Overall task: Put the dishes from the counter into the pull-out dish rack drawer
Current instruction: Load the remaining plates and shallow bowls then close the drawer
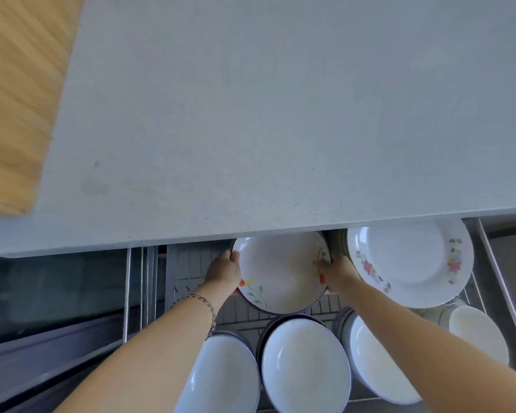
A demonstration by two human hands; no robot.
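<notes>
Pale grey speckled stone counter (280, 114), bare; light wooden board (15, 93) at its left. Below: pull-out wire dish rack drawer (501, 281). Left hand (224, 268) and right hand (337, 271) clasp the white floral-rimmed plate (280, 274) by opposite edges.

We find the counter (280, 114) matt, pale grey and faintly speckled, like stone. The board (15, 93) at its left edge shows wood grain, unvarnished. The floral plate (283, 272) and the larger floral plate (411, 260) appear glazed, smooth, glossy. The bowls (306, 365) are glossy white. The drawer rack (188, 263) is wire metal, dull grey.
</notes>
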